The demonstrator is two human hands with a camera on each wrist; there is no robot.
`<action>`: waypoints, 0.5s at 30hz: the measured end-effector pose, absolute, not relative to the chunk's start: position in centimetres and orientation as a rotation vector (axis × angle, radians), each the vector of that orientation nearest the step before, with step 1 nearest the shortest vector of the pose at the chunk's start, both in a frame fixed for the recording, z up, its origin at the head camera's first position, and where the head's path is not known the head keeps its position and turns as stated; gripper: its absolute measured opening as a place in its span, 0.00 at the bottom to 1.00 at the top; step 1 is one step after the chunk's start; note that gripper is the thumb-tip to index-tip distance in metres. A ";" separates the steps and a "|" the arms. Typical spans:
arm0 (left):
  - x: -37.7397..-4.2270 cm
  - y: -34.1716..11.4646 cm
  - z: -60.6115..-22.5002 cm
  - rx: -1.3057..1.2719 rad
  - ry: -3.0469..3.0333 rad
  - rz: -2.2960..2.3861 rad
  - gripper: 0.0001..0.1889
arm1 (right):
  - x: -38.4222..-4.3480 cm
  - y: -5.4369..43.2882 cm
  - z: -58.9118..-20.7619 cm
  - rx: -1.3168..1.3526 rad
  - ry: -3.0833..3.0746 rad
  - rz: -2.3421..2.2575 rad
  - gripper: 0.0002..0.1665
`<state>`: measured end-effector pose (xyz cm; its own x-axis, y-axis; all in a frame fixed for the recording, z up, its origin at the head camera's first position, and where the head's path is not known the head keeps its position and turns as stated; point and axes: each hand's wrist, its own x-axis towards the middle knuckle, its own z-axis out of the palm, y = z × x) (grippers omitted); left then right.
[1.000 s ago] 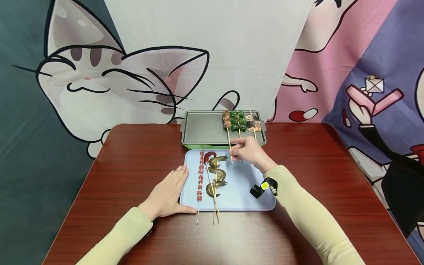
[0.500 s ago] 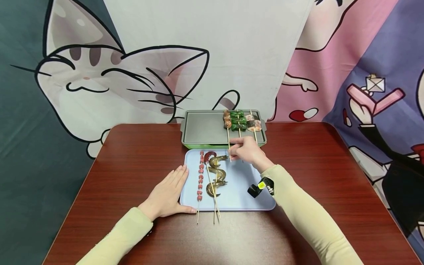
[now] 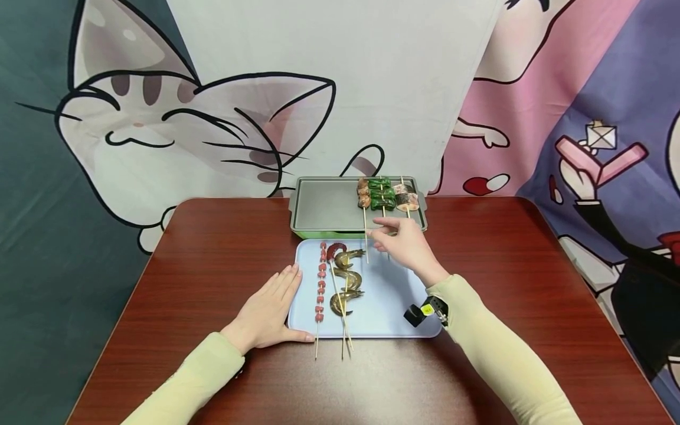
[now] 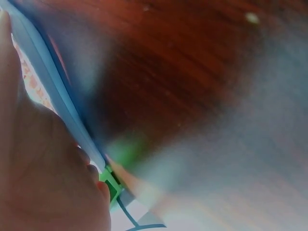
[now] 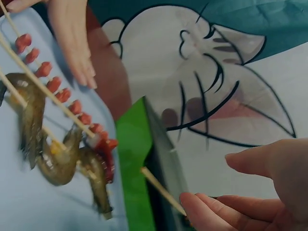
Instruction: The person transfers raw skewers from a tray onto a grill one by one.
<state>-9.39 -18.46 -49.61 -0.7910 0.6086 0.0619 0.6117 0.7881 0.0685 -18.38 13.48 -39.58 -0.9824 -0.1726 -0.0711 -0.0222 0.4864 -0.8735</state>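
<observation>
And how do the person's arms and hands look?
Both sleeves are long, plain and pale yellow-green. The left hand and right hand are gloveless. Worn just behind the right is a black device with a bright yellow patch; only a dark sliver shows behind the left.

Left hand (image 3: 267, 311) flat, thumb (image 3: 297, 336) spread, right hand (image 3: 406, 245) farther forward, thumb and fingers (image 5: 204, 211) parted
</observation>
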 end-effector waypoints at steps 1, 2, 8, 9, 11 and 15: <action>-9.4 -18.5 -49.6 -1.001 -2.938 -0.130 0.69 | -18.2 13.5 -39.3 -0.181 2.591 -1.520 0.29; -9.4 -18.5 -49.7 -1.000 -2.940 -0.131 0.69 | -17.9 13.6 -39.0 -0.190 2.600 -1.531 0.29; -9.4 -18.5 -49.7 -0.997 -2.944 -0.130 0.69 | -16.8 13.8 -37.6 -0.258 2.623 -1.583 0.27; -9.5 -18.5 -49.7 -0.997 -2.945 -0.130 0.69 | -16.7 13.8 -37.4 -0.271 2.624 -1.591 0.26; -9.5 -18.5 -49.7 -0.998 -2.944 -0.132 0.69 | -16.2 13.9 -37.1 -0.293 2.625 -1.601 0.25; -9.5 -18.5 -49.7 -1.000 -2.940 -0.132 0.69 | -15.1 14.1 -36.8 -0.308 2.625 -1.577 0.23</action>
<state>-9.50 -18.53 -49.74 -0.7926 0.6069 0.0592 0.6097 0.7896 0.0695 -15.12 14.07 -36.80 -0.9779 -0.2034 0.0479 -0.1378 0.4556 -0.8794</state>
